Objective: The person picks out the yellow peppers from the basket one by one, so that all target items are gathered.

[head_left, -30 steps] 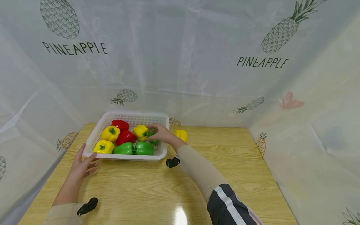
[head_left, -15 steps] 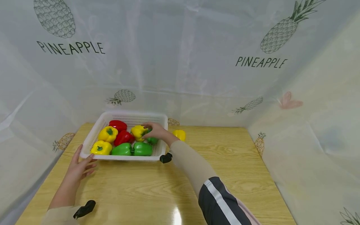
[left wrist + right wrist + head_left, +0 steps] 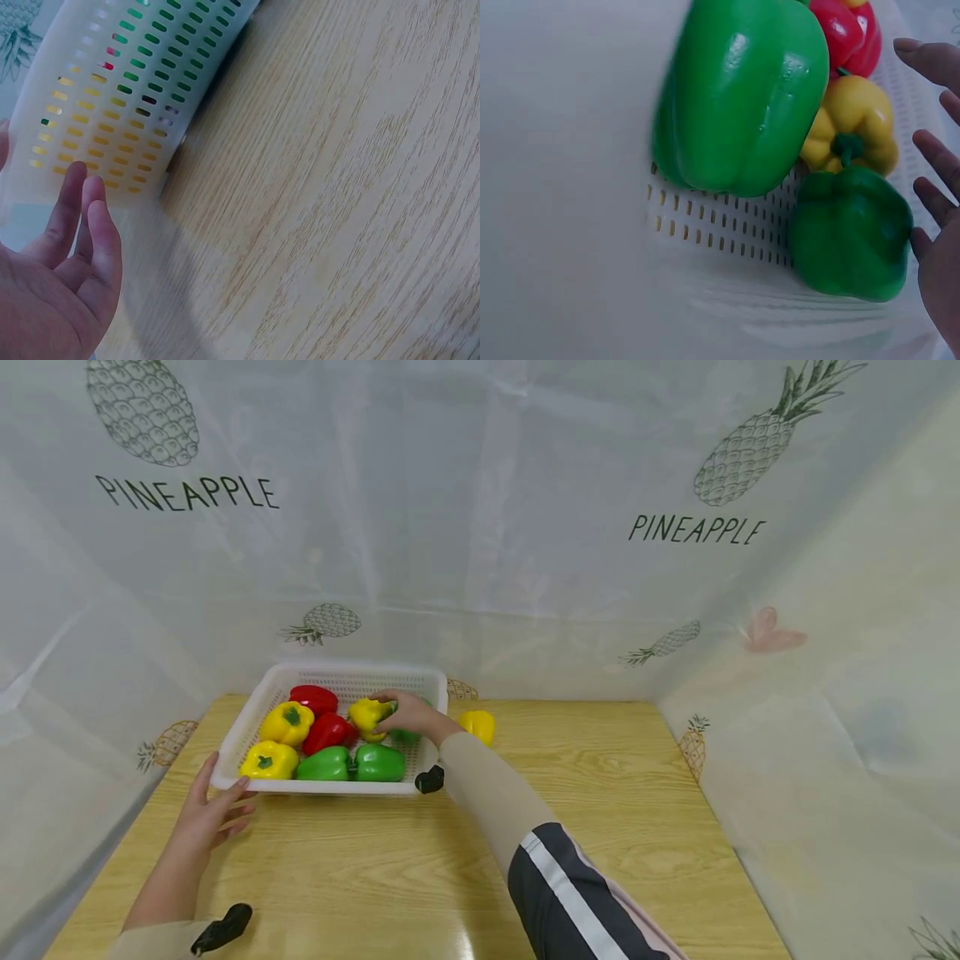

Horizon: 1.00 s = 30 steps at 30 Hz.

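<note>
While the left hand [image 3: 206, 817] straddles the near-left corner of the white basket [image 3: 330, 787], fingers loose, not clamped, the right hand [image 3: 414, 714] reaches into its right side, fingers extended and apart, gripping nothing. Step in hand, by my reading: settling peppers in place. Shaded green pepper [image 3: 851, 232] lies in the basket beside the right hand, against a yellow pepper's stem [image 3: 847, 146]. Next move probably calls for lifting those fingers clear without nudging either. Head view mostly hides that green one; right wrist view bares it. Only head view gives the loose yellow pepper [image 3: 480, 725], outside, right of the basket.
</note>
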{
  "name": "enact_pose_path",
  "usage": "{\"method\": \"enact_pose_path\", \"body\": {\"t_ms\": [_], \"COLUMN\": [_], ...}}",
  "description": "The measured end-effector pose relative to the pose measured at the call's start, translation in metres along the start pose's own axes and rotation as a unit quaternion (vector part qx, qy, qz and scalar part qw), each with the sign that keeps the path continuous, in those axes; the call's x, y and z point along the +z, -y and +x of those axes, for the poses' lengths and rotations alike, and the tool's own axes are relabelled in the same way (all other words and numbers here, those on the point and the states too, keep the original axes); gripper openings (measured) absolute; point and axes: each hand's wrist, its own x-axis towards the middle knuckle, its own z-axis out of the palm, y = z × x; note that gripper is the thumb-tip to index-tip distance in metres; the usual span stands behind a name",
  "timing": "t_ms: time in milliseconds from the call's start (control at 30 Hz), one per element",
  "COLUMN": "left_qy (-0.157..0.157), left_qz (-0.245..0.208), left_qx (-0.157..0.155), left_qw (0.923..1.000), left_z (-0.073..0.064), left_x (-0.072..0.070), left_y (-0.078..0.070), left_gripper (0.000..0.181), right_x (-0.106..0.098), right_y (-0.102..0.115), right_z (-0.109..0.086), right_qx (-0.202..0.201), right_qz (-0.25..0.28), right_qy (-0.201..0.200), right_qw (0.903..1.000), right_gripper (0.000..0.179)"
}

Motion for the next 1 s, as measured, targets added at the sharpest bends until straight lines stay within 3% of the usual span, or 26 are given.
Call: {"method": "enact_pose_path", "body": {"t_ms": [367, 767, 1000], "left_qy": [-0.007, -0.011, -0.014], "left_qz": [-0.003, 0.003, 0.006], "left_qx": [-0.003, -0.009, -0.013], "left_qw": [1.0000, 0.9999, 0.9998], "left_z": [-0.001, 0.001, 0.003], "left_x": [0.002, 0.005, 0.002], "left_y": [-0.003, -0.004, -0.001], "left_gripper": [0.089, 0.089, 0.090], "right_x": [0.003, 0.005, 0.005], "right_y": [-0.002, -0.007, -0.006], "right_z": [0.014, 0.036, 0.041], "right_qx": [0.011, 0.031, 0.030], "right_qz": [-0.066, -0.170, -0.188], "right_qy": [-0.009, -0.008, 0.004], "right_qw": [0.9977, 0.9849, 0.9817], "right_gripper": [0.064, 0.059, 0.055]}}
